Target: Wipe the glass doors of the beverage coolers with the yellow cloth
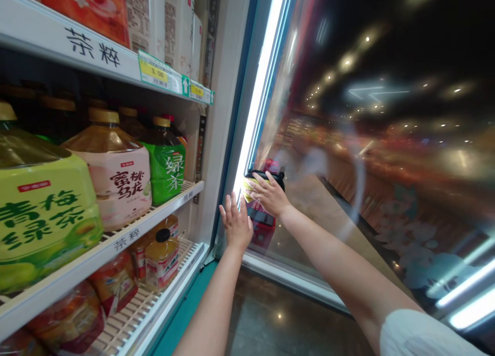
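My right hand (268, 193) is spread over a yellow and black item (251, 185) beside the glass door (309, 227), its fingers apart; whether it touches the item is unclear. Lower and to the left, my left hand (236, 224) has its fingers stretched upward near the door's hinge side, holding nothing. Behind the hands, a red box-like thing (263, 224) shows at the glass. Along the door's edge runs a bright light strip (261, 82).
On the left, fridge shelves (162, 198) hold a yellow-green bottle (42, 211), a pink bottle (116, 183) and a green bottle (166, 162). Smaller bottles, one black-capped (161, 258), stand below. The teal base edge (185, 299) borders the dark floor (278, 314).
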Tool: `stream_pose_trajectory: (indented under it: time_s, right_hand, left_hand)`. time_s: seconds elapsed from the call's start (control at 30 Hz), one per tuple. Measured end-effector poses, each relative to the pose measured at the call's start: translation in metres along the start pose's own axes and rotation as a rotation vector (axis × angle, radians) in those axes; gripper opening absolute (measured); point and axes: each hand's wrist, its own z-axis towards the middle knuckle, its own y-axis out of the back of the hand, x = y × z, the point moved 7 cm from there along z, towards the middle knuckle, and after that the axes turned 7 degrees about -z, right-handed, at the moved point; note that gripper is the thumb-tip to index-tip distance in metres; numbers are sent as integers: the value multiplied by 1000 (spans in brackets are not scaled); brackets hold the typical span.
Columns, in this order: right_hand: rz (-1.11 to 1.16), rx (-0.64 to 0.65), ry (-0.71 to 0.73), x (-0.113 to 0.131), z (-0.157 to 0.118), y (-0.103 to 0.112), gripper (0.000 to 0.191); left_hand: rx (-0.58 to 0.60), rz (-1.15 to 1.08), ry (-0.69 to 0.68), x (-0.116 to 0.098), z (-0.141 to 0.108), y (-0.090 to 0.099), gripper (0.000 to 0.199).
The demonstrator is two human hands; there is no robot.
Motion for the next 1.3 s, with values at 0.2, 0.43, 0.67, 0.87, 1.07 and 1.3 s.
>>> stream_pose_trajectory:
  time_s: [0.2,0.43,0.67,0.87,1.07,1.3]
  right_hand:
    - [-86,-97,-417,-55,-35,41,52]
    - [-84,-17,-238,-27,-67,21,50]
    - [-126,-100,-517,-90,-76,61,53]
    - [-143,-60,-529,-52,-150,34,56]
    - [-145,-6,-400,-78,-119,49,54]
    - [-236,-47,-797,-103,-194,62,62]
  left_hand:
    - [9,-12,3,-14,10,1,73]
    - [36,-14,-52,-20,11,-5,77]
    - [109,-48,-93,-46,20,-19,80]
    - [115,-74,-176,-73,20,-29,85]
    - [74,-136,-169,-87,25,-42,90]
    - [18,-177,-181,-111,23,-51,90]
